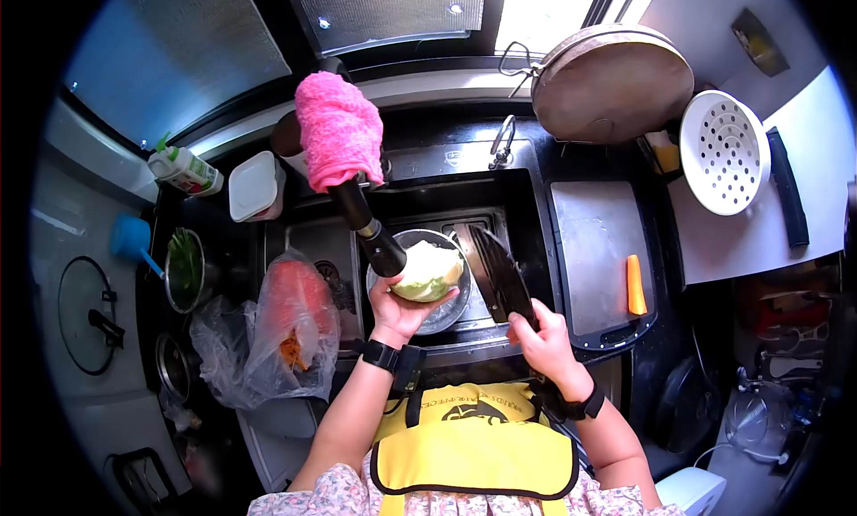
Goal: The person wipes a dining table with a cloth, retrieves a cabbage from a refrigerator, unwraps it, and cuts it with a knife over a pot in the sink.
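Observation:
In the head view, my left hand is closed around a pale green cabbage from below. The cabbage sits just under the black faucet head, over a round metal bowl in the dark sink. My right hand grips the handle end of a wide, dark-bladed kitchen knife. Its blade points up and away from me, beside the bowl's right side and apart from the cabbage. Part of the cabbage is hidden by the faucet and my fingers.
A peeled carrot lies on the cutting board right of the sink. Left stand a plastic bag, a bowl of greens and a lidded container. A pink cloth wraps the faucet. A white colander is at right.

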{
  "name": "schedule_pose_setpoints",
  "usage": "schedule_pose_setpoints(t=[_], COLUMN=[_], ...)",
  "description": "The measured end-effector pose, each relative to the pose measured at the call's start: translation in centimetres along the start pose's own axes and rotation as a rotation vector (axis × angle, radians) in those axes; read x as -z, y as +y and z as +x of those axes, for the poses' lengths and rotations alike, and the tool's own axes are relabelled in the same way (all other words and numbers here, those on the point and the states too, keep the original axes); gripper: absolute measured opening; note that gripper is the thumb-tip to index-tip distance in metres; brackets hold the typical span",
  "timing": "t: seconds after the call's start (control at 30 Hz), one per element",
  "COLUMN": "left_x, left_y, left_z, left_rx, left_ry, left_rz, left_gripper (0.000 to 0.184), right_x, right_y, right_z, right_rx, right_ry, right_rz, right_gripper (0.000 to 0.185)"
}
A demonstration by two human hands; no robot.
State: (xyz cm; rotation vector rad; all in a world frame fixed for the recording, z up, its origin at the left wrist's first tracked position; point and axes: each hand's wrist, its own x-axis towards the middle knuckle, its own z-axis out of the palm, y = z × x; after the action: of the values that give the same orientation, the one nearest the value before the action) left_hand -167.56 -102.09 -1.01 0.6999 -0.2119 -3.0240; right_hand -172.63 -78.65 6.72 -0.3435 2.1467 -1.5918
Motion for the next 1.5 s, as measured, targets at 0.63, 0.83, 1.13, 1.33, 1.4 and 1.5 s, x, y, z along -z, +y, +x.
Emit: schedule_pose_setpoints(t=[0.63,0.83,1.13,1.33,1.4,1.5], left_x=[0.2,0.3,1.2,0.6,0.4,0.2], left_y=[-1.9,-2.3,-1.5,-2.7,-2.5,-2.2], left_z=[1.1,1.3,2.3,2.3,2.1,1.7], left_rx=[-0.362,-0.339,-0.398,-0.275,-0.259,-0.325], left_ry=[0.317,0.348,0.341,0.395,0.452,0.412], left_rz=[0.126,0.127,0.129,0.09,0.108,0.144], left_gripper=[0.042,0.037,0.04,0.039,0.036,0.034], right_x=[-3.4,-3.9,-3.4,-4.0,-4.5,-3.7], right_y=[0.0,0.2,-0.7,-0.7,0.1,-0.2], right_z=[-0.8,0.1,0.5,1.2,1.5,0.3], right_rx=[0.365,0.307,0.235,0.256,0.25,0.247], right_ry=[0.006,-0.02,-0.087,-0.038,-0.024,-0.08], right_rz=[-0.466,-0.439,-0.423,-0.474,-0.446,-0.465], right_gripper=[0.012,0.009,0.013,0.013,0.013,0.013])
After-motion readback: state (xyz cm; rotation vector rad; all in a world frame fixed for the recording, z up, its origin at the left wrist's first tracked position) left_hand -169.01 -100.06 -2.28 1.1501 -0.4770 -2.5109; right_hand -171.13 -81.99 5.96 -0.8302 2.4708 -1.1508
